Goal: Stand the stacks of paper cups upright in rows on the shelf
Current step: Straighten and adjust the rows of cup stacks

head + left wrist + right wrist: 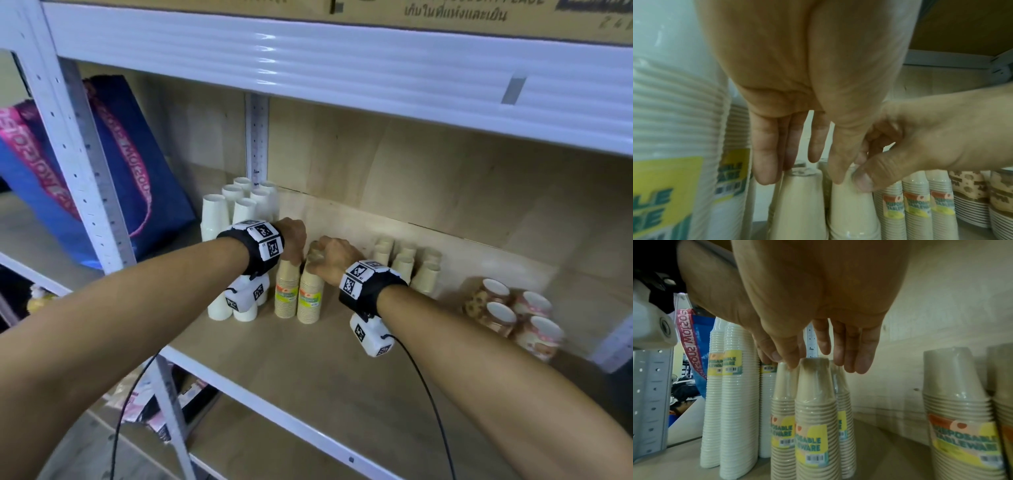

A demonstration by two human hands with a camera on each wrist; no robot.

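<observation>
Two tan paper-cup stacks in clear wrap stand side by side, mouth down, on the wooden shelf [308, 377]. My left hand [294, 240] hangs over the left stack [286, 291], its straight fingers [764, 154] touching that stack's top [799, 203]. My right hand [325, 257] grips the top of the right stack [311, 298], with the thumb and curled fingers round it [851, 203]. In the right wrist view my right hand [818, 363] closes over the front stack [812, 418]. More tan stacks stand just behind these two.
Tall white cup stacks [214, 219] stand in rows to the left. Another group of tan stacks [404, 263] stands to the right, with patterned cup stacks [507, 308] beyond. The upper shelf beam [342, 68] hangs low overhead. A blue bag [137, 154] leans past the left post.
</observation>
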